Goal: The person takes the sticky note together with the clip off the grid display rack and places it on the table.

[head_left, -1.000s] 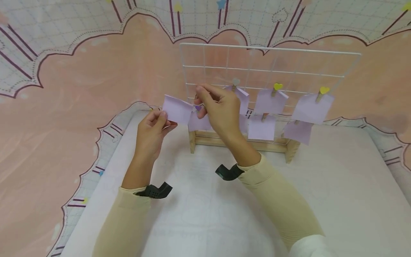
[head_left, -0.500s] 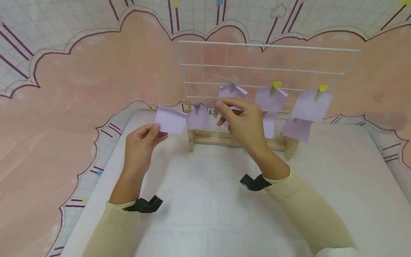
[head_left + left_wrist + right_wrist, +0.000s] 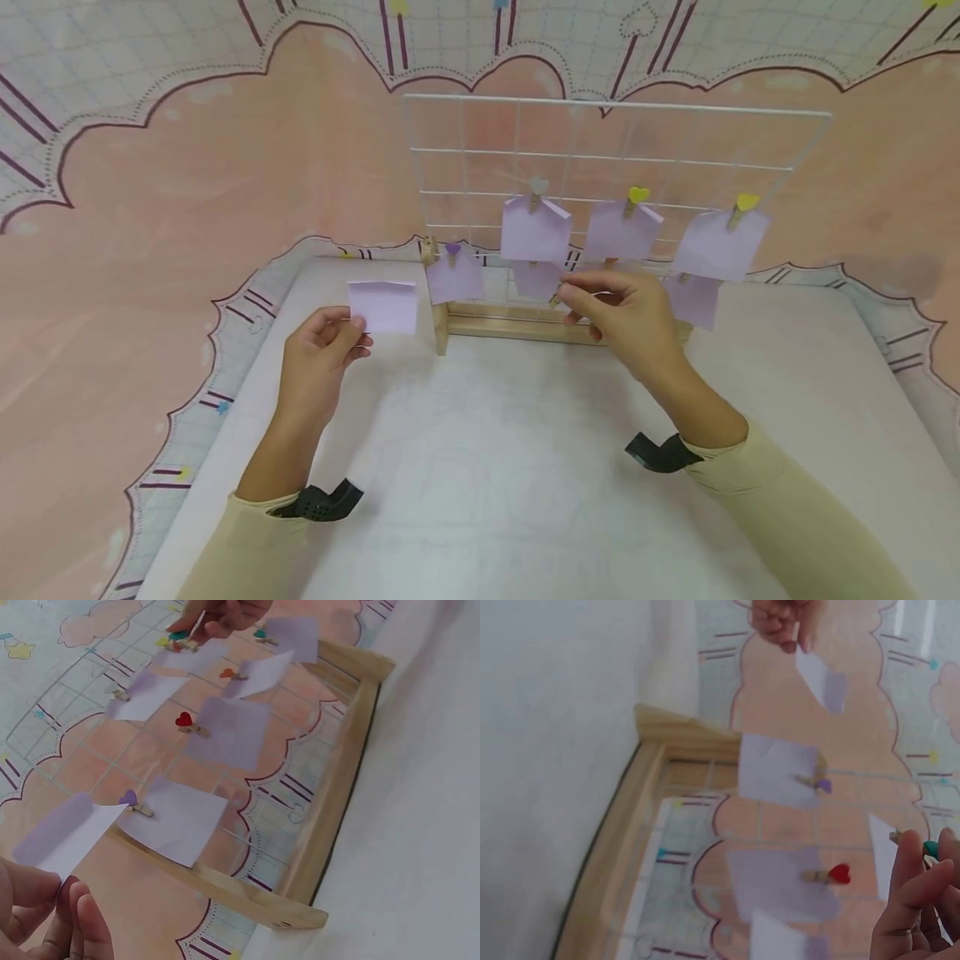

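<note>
My left hand [image 3: 318,354] pinches a light purple sticky note [image 3: 386,308] by its lower left corner, just left of the rack. Thumb and fingertips of my right hand [image 3: 633,321] pinch a small wooden clothespin [image 3: 555,298] in front of the rack's lower row; the right wrist view shows its teal heart [image 3: 931,849]. Similar notes hang from a white wire grid [image 3: 615,105], each under a heart clothespin, such as a purple heart clothespin [image 3: 452,252] and a red heart clothespin [image 3: 184,720]. My right hand hides part of the lower row in the head view.
A wooden base [image 3: 517,325] holds the grid upright on a white-covered table [image 3: 480,467]. Behind stands a pink backdrop [image 3: 225,167] with a cloud pattern. A dark camera mount [image 3: 318,502] sits on the left wrist, and another camera mount [image 3: 663,452] on the right.
My right hand has moved right and down along the rack with the clothespin, uncovering the lower left notes. My left hand has drawn left and down with its sticky note.
</note>
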Tool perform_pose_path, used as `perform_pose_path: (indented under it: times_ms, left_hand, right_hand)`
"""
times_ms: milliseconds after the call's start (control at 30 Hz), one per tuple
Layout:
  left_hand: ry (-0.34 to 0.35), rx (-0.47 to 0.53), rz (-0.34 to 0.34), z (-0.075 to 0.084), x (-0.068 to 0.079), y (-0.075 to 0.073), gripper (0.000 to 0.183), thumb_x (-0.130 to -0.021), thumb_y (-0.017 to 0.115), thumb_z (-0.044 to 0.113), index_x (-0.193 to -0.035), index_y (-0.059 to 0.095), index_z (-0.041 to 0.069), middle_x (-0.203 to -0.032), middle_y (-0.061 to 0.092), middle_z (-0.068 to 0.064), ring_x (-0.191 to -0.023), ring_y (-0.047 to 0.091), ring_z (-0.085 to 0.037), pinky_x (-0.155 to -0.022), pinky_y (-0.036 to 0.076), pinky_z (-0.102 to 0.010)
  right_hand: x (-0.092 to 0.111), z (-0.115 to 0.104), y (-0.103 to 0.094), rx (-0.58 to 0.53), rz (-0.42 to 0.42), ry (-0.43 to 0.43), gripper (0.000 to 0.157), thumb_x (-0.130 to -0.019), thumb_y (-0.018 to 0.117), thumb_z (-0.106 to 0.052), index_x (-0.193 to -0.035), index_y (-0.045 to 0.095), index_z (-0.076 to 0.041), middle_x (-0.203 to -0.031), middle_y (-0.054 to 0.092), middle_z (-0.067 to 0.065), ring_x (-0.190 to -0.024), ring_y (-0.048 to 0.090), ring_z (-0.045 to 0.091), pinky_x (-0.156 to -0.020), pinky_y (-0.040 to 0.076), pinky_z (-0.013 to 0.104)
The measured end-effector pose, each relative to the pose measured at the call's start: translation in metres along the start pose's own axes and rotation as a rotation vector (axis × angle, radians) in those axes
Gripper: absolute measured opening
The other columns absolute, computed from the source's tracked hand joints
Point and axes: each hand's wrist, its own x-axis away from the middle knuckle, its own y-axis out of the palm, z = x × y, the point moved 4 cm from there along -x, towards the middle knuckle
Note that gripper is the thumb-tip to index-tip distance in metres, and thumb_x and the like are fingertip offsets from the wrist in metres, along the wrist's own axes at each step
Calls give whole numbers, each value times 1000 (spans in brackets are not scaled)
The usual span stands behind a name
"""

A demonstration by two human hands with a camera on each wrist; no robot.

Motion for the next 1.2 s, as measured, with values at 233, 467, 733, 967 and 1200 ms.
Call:
perform_pose_path:
  times_ms: [233, 467, 733, 967, 1200]
  left_hand:
    - [-65, -133, -34, -12, 3, -4, 20, -98, 70, 16, -111, 62, 4, -87, 70, 2, -80, 68, -14, -76, 60, -19]
    - [-93, -332, -116, -23, 5, -8, 30, -99, 69, 19, -116, 59, -3, -88, 73, 6, -87, 72, -18, -78, 61, -21]
    - [-152, -563, -210, -33, 9, -16, 31, -99, 69, 23, -117, 60, -1, -100, 76, -18, -90, 71, -29, -76, 60, -25]
    - [-181, -659, -290, -45, 10, -20, 27, -100, 65, 19, -118, 60, -1, -97, 76, -17, -86, 69, -27, -73, 58, -25]
    - [-214, -680, -311, -52, 7, -22, 25, -100, 64, 17, -118, 59, 0, -96, 77, -16, -84, 69, -26, -72, 59, -26]
  right_hand:
    - [18, 24, -30, 136, -15, 82, 37, -92, 76, -39, -117, 77, -12, -84, 77, -3, -65, 66, 16, -54, 53, 26]
    - [35, 51, -60, 208, -2, 132, 39, -95, 72, -41, -120, 75, -11, -90, 77, 0, -71, 68, 15, -56, 55, 26]
    - [52, 80, -94, 299, 18, 206, 40, -95, 72, -43, -121, 74, -12, -83, 76, -9, -73, 67, 9, -57, 53, 24]
    - [69, 108, -118, 407, -32, 263, 42, -97, 69, -44, -122, 74, -11, -90, 78, -5, -81, 67, 7, -61, 52, 23]
    - [74, 128, -135, 416, -94, 289, 42, -97, 70, -40, -123, 73, -7, -93, 79, 1, -82, 67, 8, -63, 50, 23]
